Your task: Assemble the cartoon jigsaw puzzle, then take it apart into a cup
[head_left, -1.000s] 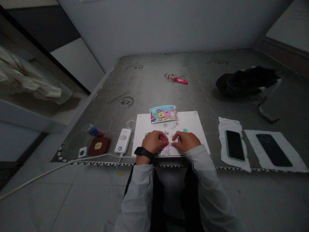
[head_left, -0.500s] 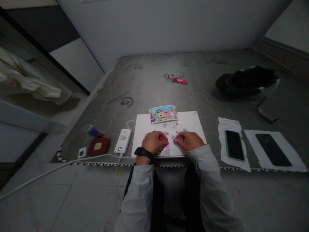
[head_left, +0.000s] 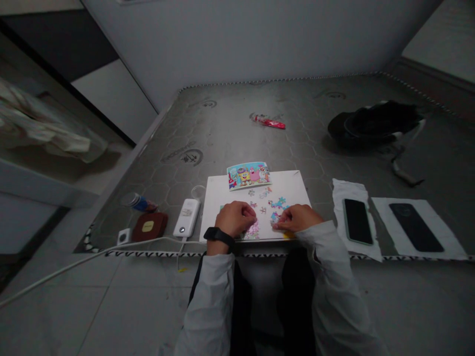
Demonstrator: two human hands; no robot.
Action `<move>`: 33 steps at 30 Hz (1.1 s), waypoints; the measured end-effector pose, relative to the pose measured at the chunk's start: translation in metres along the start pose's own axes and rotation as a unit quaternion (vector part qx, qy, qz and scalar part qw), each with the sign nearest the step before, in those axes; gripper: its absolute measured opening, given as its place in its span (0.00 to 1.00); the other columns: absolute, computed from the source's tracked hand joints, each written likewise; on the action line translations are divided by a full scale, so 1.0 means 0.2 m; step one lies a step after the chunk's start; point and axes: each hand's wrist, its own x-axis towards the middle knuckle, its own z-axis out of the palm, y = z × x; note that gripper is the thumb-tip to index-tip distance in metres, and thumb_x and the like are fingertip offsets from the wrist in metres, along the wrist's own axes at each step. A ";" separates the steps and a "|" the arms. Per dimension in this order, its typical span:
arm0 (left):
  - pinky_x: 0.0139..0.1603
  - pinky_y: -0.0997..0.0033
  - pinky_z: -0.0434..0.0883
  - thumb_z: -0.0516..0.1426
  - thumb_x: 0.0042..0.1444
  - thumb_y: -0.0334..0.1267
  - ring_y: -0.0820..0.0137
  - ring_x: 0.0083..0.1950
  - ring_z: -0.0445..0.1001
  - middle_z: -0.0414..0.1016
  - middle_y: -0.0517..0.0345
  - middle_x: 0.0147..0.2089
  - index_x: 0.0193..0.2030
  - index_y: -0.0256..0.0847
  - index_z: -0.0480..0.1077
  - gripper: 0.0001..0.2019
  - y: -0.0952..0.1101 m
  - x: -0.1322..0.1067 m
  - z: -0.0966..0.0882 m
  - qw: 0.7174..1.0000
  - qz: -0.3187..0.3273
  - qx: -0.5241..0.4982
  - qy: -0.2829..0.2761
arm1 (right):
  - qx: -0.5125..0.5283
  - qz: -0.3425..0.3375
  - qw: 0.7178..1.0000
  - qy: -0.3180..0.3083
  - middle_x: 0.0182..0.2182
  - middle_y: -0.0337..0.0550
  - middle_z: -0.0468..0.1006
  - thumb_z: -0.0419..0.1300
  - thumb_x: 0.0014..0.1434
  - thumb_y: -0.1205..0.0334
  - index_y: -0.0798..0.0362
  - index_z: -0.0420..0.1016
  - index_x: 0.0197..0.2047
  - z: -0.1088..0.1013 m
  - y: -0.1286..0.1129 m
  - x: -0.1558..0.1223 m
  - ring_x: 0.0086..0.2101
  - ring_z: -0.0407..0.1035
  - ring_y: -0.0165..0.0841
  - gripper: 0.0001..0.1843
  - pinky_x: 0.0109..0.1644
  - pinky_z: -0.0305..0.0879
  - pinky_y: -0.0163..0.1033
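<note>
A white board lies in front of me with jigsaw pieces on it. My left hand, a dark band on its wrist, is closed in a pinch over a pink joined patch of jigsaw. Whatever its fingertips hold is too small to make out. Toward the board's right side, my right hand has thumb and fingers together beside blue and pink jigsaw pieces. Its fingertips hide what lies between them. Several loose pieces, such as a pale one, are scattered between and beyond the hands.
A cartoon picture card rests on the board's far edge. Left are a white power bank with a cable and a brown case. Right are a phone on tissue and a dark phone-shaped thing. A black cap lies behind them.
My right hand has moved right, away from the left hand, uncovering a pale piece and blue-pink pieces. My left hand stays pinched over the pink patch. The view has shifted slightly.
</note>
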 end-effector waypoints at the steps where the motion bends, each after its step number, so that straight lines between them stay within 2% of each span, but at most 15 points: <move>1: 0.36 0.71 0.68 0.64 0.47 0.37 0.69 0.35 0.78 0.82 0.60 0.33 0.33 0.44 0.80 0.06 0.00 0.00 0.00 1.000 0.002 0.004 0.001 | -0.006 0.004 1.000 -0.004 0.26 0.39 0.81 0.74 0.46 0.50 0.46 0.83 0.27 0.01 -0.02 0.00 0.31 0.73 0.34 0.10 0.32 0.58 0.37; 4: 0.37 0.71 0.68 0.65 0.48 0.39 0.68 0.36 0.78 0.83 0.60 0.34 0.34 0.44 0.80 0.06 0.01 -0.01 -0.01 1.000 0.006 0.013 0.017 | -0.019 0.009 1.000 -0.004 0.26 0.38 0.81 0.74 0.47 0.49 0.46 0.82 0.26 0.02 -0.05 0.00 0.31 0.72 0.33 0.12 0.32 0.57 0.36; 7: 0.41 0.70 0.69 0.64 0.50 0.39 0.67 0.39 0.78 0.83 0.60 0.37 0.35 0.45 0.80 0.05 0.02 -0.02 -0.03 0.998 -0.011 0.020 0.063 | -0.015 0.001 0.999 0.031 0.28 0.38 0.80 0.73 0.47 0.48 0.47 0.81 0.29 0.02 -0.03 0.01 0.30 0.70 0.32 0.13 0.31 0.56 0.36; 13: 0.42 0.69 0.67 0.63 0.53 0.40 0.66 0.43 0.78 0.83 0.62 0.39 0.37 0.48 0.79 0.05 0.01 -0.03 -0.07 0.986 -0.056 0.030 0.157 | -0.001 0.014 0.993 0.117 0.27 0.38 0.77 0.69 0.53 0.48 0.48 0.81 0.33 -0.01 0.10 0.03 0.28 0.68 0.30 0.12 0.30 0.53 0.36; 18: 0.39 0.68 0.66 0.62 0.55 0.42 0.64 0.43 0.78 0.83 0.62 0.41 0.38 0.49 0.79 0.05 -0.05 -0.04 -0.13 0.974 -0.097 0.067 0.195 | -0.001 0.042 0.990 0.133 0.26 0.37 0.76 0.68 0.53 0.51 0.48 0.81 0.33 -0.04 0.19 0.02 0.28 0.68 0.30 0.10 0.30 0.54 0.36; 22: 0.39 0.68 0.66 0.61 0.56 0.44 0.63 0.45 0.78 0.83 0.61 0.42 0.39 0.48 0.79 0.07 -0.12 -0.07 -0.20 0.966 -0.149 0.092 0.191 | 0.014 0.056 0.988 0.143 0.25 0.37 0.76 0.68 0.52 0.51 0.47 0.81 0.33 -0.06 0.24 0.02 0.27 0.68 0.31 0.10 0.29 0.55 0.36; 26: 0.36 0.69 0.64 0.61 0.56 0.50 0.63 0.43 0.78 0.83 0.57 0.41 0.37 0.46 0.78 0.11 -0.17 -0.10 -0.25 0.967 -0.173 0.110 0.153 | 0.018 0.059 0.988 0.144 0.25 0.36 0.76 0.68 0.51 0.50 0.47 0.81 0.33 -0.06 0.26 0.01 0.27 0.68 0.31 0.11 0.29 0.55 0.36; 29: 0.33 0.70 0.62 0.62 0.54 0.53 0.64 0.39 0.77 0.82 0.56 0.38 0.34 0.45 0.78 0.14 -0.16 -0.11 -0.26 0.973 -0.162 0.120 0.113 | 0.023 0.052 0.989 0.139 0.25 0.36 0.76 0.67 0.51 0.50 0.48 0.80 0.33 -0.06 0.25 0.01 0.26 0.68 0.31 0.11 0.29 0.55 0.36; 33: 0.31 0.70 0.61 0.66 0.48 0.55 0.66 0.37 0.77 0.82 0.58 0.35 0.32 0.45 0.77 0.15 -0.12 -0.11 -0.22 0.983 -0.123 0.108 0.078 | 0.019 0.048 0.990 0.131 0.25 0.37 0.76 0.68 0.51 0.51 0.48 0.81 0.33 -0.05 0.21 0.02 0.27 0.68 0.31 0.10 0.30 0.55 0.36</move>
